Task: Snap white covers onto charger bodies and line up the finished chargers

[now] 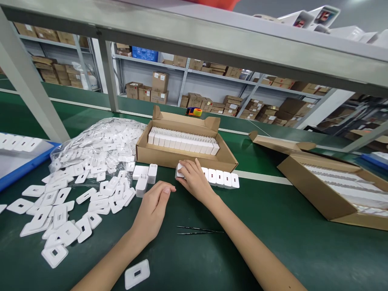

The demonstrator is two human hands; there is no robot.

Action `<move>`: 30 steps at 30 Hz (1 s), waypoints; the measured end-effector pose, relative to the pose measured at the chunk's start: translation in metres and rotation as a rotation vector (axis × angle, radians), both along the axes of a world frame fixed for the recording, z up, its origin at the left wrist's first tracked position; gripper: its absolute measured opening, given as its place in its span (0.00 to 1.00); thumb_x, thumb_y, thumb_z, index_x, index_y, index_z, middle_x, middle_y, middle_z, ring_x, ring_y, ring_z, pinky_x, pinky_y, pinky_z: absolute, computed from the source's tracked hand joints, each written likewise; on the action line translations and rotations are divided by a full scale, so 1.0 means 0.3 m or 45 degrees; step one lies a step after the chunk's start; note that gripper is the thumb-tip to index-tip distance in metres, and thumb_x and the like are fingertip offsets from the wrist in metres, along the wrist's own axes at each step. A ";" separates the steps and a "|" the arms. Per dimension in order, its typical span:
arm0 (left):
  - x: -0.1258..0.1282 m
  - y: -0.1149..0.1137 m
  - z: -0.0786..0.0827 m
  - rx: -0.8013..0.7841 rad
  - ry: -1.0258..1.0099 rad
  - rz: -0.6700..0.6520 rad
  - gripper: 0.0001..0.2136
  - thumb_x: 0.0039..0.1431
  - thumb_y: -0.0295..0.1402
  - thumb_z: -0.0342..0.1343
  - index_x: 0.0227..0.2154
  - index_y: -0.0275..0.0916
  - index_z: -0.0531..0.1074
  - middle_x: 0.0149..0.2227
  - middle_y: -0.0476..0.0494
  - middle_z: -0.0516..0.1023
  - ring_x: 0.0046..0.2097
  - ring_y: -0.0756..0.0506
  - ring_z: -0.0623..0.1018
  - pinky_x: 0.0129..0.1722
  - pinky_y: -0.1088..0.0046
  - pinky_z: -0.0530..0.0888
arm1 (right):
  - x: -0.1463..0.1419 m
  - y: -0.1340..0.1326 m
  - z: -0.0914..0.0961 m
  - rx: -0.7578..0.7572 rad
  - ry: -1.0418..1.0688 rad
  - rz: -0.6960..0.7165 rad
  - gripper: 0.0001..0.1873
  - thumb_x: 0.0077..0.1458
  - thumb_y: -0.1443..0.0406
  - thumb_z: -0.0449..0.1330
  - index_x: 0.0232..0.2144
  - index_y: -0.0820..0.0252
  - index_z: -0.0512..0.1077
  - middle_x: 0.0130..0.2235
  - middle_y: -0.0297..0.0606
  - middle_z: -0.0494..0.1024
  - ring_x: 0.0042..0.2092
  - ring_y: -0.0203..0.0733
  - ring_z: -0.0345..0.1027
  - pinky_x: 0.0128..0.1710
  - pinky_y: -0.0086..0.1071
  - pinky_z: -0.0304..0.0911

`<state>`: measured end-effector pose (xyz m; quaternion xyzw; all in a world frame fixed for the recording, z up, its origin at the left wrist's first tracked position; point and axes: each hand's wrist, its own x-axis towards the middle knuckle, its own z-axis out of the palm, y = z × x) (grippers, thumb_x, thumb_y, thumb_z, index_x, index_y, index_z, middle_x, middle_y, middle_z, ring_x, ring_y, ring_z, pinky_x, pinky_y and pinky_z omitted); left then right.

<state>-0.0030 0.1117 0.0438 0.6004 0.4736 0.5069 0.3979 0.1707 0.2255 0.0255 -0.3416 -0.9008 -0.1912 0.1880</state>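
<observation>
My right hand [195,180] is closed over a white charger [179,169] at the left end of a row of white chargers [220,178] with dark ports facing me. To its left, my left hand [153,208] hovers above the table with its fingers stretched out and the thumb alongside; no object shows in it. Just beyond the left hand stand several loose white plug chargers [141,186], some with metal prongs up. Black tweezers [197,231] lie between my forearms. One white cover plate with a slot [137,274] lies near the front edge.
Many slotted white plates [60,216] spill from a clear plastic bag [100,141] at left. Behind the hands, an open cardboard box [188,159] holds rows of chargers. Another open carton [321,194] stands right, a blue-edged tray [30,165] far left. A shelf beam [194,28] crosses overhead.
</observation>
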 end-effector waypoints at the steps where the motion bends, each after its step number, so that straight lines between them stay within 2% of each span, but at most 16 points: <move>1: 0.000 0.000 0.000 0.004 -0.001 -0.002 0.18 0.69 0.41 0.39 0.39 0.39 0.72 0.44 0.41 0.74 0.48 0.41 0.72 0.48 0.63 0.67 | 0.000 -0.008 -0.001 0.009 0.007 -0.006 0.07 0.58 0.65 0.60 0.38 0.62 0.70 0.54 0.51 0.72 0.55 0.54 0.64 0.59 0.58 0.55; 6: -0.002 0.001 0.001 0.026 -0.004 0.000 0.17 0.69 0.39 0.39 0.40 0.38 0.72 0.40 0.43 0.73 0.47 0.41 0.72 0.47 0.64 0.67 | 0.004 -0.081 -0.009 0.043 0.040 -0.038 0.08 0.62 0.63 0.55 0.40 0.61 0.70 0.52 0.48 0.73 0.55 0.51 0.63 0.60 0.54 0.53; 9: -0.004 0.001 0.002 0.027 0.000 0.001 0.17 0.69 0.39 0.39 0.39 0.39 0.72 0.39 0.44 0.73 0.46 0.41 0.72 0.47 0.65 0.67 | 0.018 -0.105 -0.005 0.051 0.056 -0.122 0.11 0.61 0.66 0.55 0.45 0.63 0.68 0.52 0.50 0.72 0.56 0.55 0.62 0.59 0.59 0.52; 12: -0.003 0.000 0.002 0.014 0.007 -0.005 0.17 0.69 0.39 0.39 0.38 0.39 0.72 0.39 0.44 0.73 0.46 0.41 0.73 0.46 0.65 0.67 | 0.035 -0.093 0.008 0.051 0.077 -0.238 0.15 0.61 0.67 0.54 0.49 0.66 0.66 0.54 0.54 0.70 0.57 0.61 0.60 0.56 0.64 0.51; 17: -0.001 -0.001 -0.005 -0.001 0.024 -0.019 0.16 0.69 0.40 0.39 0.37 0.40 0.71 0.38 0.44 0.73 0.46 0.41 0.73 0.46 0.65 0.67 | 0.042 -0.059 0.016 0.018 0.052 -0.287 0.15 0.61 0.68 0.53 0.50 0.64 0.66 0.52 0.52 0.72 0.57 0.61 0.60 0.56 0.66 0.50; 21: -0.003 0.004 -0.011 0.016 0.038 -0.006 0.16 0.69 0.39 0.39 0.38 0.39 0.71 0.39 0.44 0.73 0.45 0.42 0.73 0.45 0.65 0.68 | 0.041 -0.055 0.001 -0.003 0.067 -0.276 0.14 0.61 0.69 0.53 0.49 0.65 0.67 0.49 0.52 0.74 0.56 0.63 0.61 0.55 0.68 0.49; 26: -0.001 0.006 -0.009 0.064 0.061 -0.003 0.17 0.70 0.38 0.39 0.39 0.39 0.72 0.37 0.44 0.73 0.43 0.42 0.74 0.41 0.67 0.69 | 0.024 -0.084 0.003 -0.026 0.147 -0.206 0.14 0.62 0.66 0.52 0.48 0.67 0.67 0.53 0.56 0.71 0.58 0.62 0.59 0.56 0.68 0.48; 28: 0.002 0.002 -0.006 0.112 0.071 -0.013 0.16 0.70 0.37 0.39 0.38 0.39 0.72 0.36 0.45 0.74 0.40 0.43 0.74 0.38 0.69 0.69 | -0.003 -0.102 0.010 -0.057 0.160 -0.115 0.14 0.63 0.67 0.50 0.48 0.67 0.68 0.54 0.54 0.71 0.58 0.58 0.59 0.59 0.64 0.48; 30: 0.004 -0.004 -0.002 0.183 0.079 -0.033 0.16 0.70 0.36 0.40 0.36 0.39 0.73 0.33 0.46 0.74 0.36 0.45 0.74 0.36 0.71 0.69 | -0.046 -0.118 0.013 -0.117 0.142 0.026 0.14 0.63 0.68 0.50 0.48 0.67 0.69 0.54 0.52 0.71 0.59 0.53 0.59 0.61 0.54 0.50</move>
